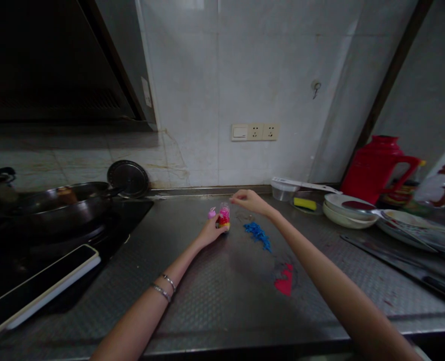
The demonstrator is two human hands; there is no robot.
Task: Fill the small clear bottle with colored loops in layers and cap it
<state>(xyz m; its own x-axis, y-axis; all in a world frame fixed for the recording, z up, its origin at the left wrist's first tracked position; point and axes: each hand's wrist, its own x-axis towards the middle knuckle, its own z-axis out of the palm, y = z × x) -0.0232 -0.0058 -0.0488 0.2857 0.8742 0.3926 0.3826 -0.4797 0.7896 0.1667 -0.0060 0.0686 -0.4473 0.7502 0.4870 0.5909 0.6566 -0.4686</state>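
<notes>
My left hand (209,231) is closed around a small clear jar (224,215) standing on the steel counter. Pink, red and yellow layers fill the jar. Just left of the jar sits a small pink piece (211,212) with a loop on top. My right hand (251,201) hovers at the right of the jar's mouth, its fingertips pinched together; whatever they hold is too small to make out. A heap of blue shreds (258,235) lies below the right hand. Closer to me are red pieces (284,281) that look like cut paper.
On the left, a pan (64,205) stands on the stove beside a phone (37,291). At the right are a plastic tub (283,191), a yellow sponge (305,204), stacked bowls (348,219), a red thermos (373,168) and a long knife (391,260).
</notes>
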